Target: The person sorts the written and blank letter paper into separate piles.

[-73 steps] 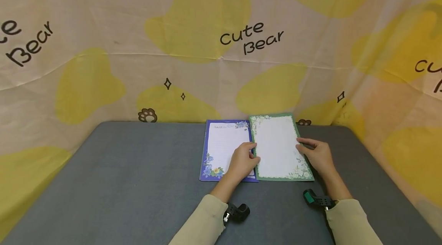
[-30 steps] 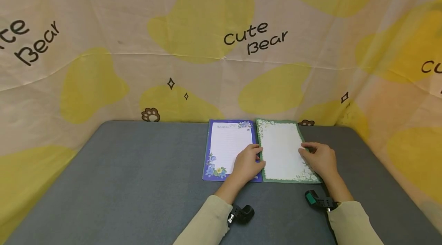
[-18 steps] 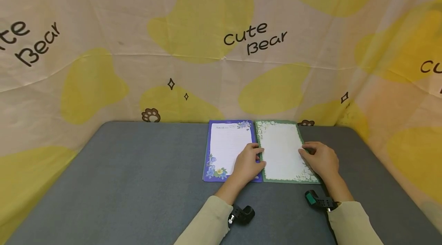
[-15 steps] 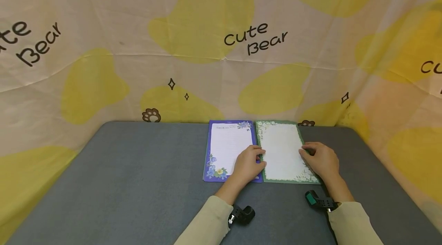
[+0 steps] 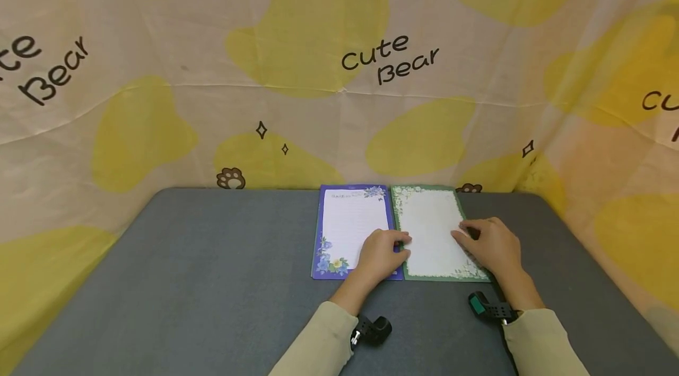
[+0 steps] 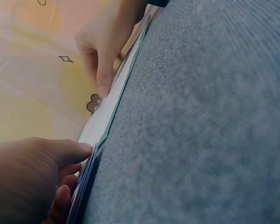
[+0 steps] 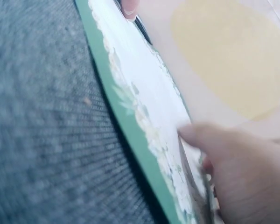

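We log a left sleeve (image 5: 318, 342) and a right sleeve (image 5: 542, 342), both plain khaki. Left wrist: black camera band (image 5: 375, 330), rounded end, silver metal piece (image 5: 355, 337). Right wrist: black curved band (image 5: 495, 309), green patch (image 5: 476, 304), small silver fitting (image 5: 504, 321). We note left hand (image 5: 378, 253) and right hand (image 5: 495, 246) bare.

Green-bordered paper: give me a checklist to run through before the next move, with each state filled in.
1. Left hand at the left edge of the green-bordered paper: ok.
2. Right hand at its right edge: ok.
3. Purple-bordered paper beside it, on the left: ok.
4. Near edges of both papers level: ok, roughly in line in the head view.
5. Firm hold: cannot tell whether either hand pinches the paper or only touches it.
6. Far edge fully on the grey table: cannot tell; in the head view it reaches about the table's far edge.
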`<move>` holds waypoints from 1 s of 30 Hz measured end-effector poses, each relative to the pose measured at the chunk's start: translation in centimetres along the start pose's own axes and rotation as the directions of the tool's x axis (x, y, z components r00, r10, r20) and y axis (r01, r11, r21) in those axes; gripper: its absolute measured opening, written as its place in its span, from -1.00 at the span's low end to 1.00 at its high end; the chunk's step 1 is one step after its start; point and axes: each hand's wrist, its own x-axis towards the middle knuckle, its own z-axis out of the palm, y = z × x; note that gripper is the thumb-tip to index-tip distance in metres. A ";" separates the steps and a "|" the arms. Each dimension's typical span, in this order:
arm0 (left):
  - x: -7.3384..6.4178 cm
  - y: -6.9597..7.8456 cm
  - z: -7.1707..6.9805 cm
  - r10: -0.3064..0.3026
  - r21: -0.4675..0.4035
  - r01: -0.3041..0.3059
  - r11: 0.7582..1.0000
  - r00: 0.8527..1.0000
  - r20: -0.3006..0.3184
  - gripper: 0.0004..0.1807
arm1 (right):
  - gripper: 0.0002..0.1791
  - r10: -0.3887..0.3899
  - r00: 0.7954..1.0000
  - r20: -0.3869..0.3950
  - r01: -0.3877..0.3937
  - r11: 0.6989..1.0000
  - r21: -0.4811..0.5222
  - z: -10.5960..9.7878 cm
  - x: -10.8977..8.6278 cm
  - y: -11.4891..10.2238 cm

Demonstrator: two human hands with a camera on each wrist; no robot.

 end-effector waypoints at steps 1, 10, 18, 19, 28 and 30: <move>0.0 0.0 0.0 0.010 -0.006 -0.010 1.000 1.000 -0.002 -0.76 | -0.46 -0.020 1.000 0.015 0.020 1.000 0.006 0.1 0.0 0.0; 0.2 0.1 -0.3 0.000 0.007 0.000 1.000 1.000 -0.007 -0.76 | -0.40 -0.073 0.995 0.068 0.068 0.996 0.063 0.5 0.5 -0.1; 0.2 1.0 -1.6 -0.023 -0.075 0.030 0.997 0.995 0.102 -0.73 | -0.42 -0.079 0.996 0.046 0.073 0.991 0.109 0.6 0.5 0.3; 0.2 1.1 -2.2 -0.020 -0.073 0.029 0.997 0.992 0.124 -0.71 | -0.43 -0.081 0.996 0.039 0.076 0.991 0.114 0.6 0.5 0.3; -0.3 0.3 -8.3 -0.056 -0.020 0.057 0.998 0.997 0.054 -0.67 | -0.51 -0.104 0.995 0.004 0.101 0.977 0.189 0.8 0.4 0.2; -0.6 -0.4 -9.3 -0.065 -0.027 0.066 0.997 0.997 0.032 -0.68 | -0.53 -0.092 0.996 -0.005 0.092 0.975 0.203 0.8 0.3 0.1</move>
